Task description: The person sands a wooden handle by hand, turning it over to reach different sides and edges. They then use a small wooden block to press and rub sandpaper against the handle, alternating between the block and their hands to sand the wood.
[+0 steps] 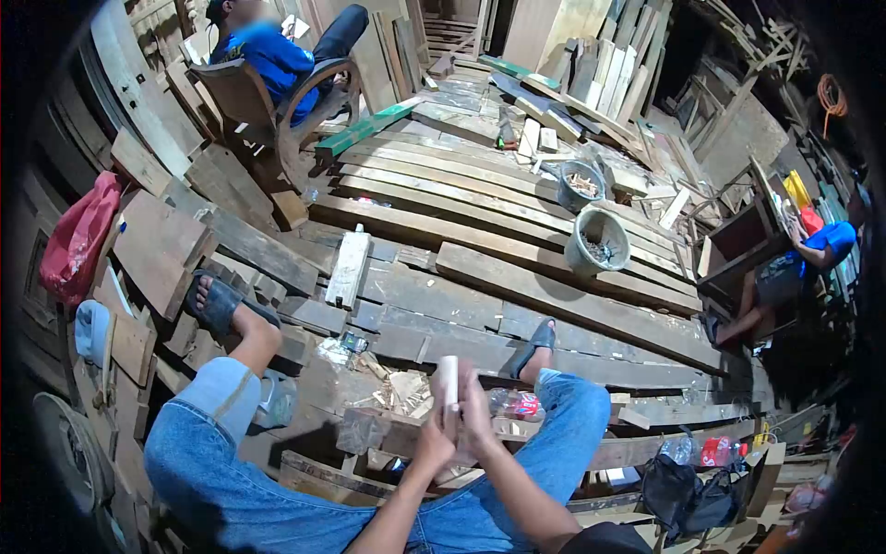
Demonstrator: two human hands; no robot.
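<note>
The left hand's [433, 445] grip is closed round the pale wooden piece [449, 380], above the wood scraps [404, 391]; the right hand's [475, 411], blurred against it, cannot be told. Slack fingers could drop it; rough edges could leave splinters.

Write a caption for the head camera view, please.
Left hand gripping a pale stick, right hand against it, near wood chips on planks.

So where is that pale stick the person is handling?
The pale stick is low in the middle of the head view, between the left hand and the right hand, just right of the wood scraps.
</note>
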